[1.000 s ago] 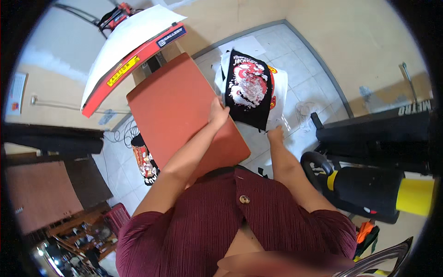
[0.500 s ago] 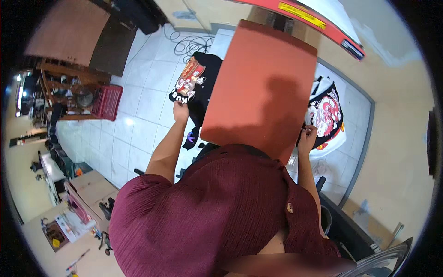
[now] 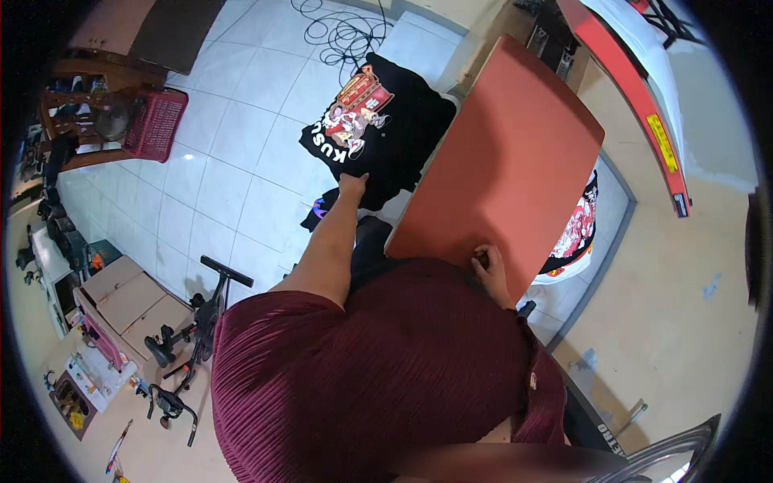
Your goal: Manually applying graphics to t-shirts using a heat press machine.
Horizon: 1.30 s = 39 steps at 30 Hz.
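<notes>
A black T-shirt [image 3: 411, 121] with a colourful cartoon print and white lettering spreads out left of a flat orange-brown platen [image 3: 515, 153]. My left hand [image 3: 353, 185] grips the shirt's near edge, below the print. Over the platen's near edge, by my body, is my right hand [image 3: 493, 270], its fingers loosely bent and apart, with nothing I can make out in them. Past the platen's right edge shows part of a second black garment [image 3: 576, 229] with a red and white print; the platen hides the rest.
A red and white machine part [image 3: 660, 121] stands at the upper right beside the wall. Black cable [image 3: 346, 36] lies coiled on the white tiled floor. At the left are a red plastic crate [image 3: 157, 125] and a small black exercise bike [image 3: 193, 330].
My view has turned. My right hand has moved from the platen's right side onto its near part. The black T-shirt on the left shows more fully, with my left hand still at its edge.
</notes>
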### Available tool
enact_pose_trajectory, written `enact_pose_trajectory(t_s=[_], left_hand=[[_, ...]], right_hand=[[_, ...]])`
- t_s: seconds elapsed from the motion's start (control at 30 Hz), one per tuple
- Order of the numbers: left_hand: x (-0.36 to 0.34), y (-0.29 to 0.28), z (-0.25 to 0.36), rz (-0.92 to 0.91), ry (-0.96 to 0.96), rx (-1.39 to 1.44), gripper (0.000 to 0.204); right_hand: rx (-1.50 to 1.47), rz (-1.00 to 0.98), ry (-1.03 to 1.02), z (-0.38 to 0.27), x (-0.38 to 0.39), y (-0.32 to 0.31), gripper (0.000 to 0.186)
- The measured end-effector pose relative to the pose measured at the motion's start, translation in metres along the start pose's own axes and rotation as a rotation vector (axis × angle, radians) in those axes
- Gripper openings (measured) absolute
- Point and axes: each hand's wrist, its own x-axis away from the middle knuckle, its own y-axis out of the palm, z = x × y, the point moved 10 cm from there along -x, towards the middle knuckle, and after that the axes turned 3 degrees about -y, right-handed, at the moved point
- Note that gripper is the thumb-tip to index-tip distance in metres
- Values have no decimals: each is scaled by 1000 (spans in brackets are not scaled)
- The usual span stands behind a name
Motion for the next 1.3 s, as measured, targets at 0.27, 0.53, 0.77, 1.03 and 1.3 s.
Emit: enact_pose_trajectory(t_s=[0.27,0.53,0.77,1.03,1.3], left_hand=[[21,-29,8,119,180,106,20],[69,-76,48,261,279,288,16],[16,-71,-24,287,-43,779,26],[108,-36,42,-541,-135,884,45],[250,-270,229,-299,644,1099,29]], right_hand=[[-203,-16,266,23,1,10,18],[-279,-20,308,26,2,5,18],[-312,-134,226,10,-6,11,17],[-299,-151,93,26,-2,6,20],[-419,-201,115,19,-31,-22,21]])
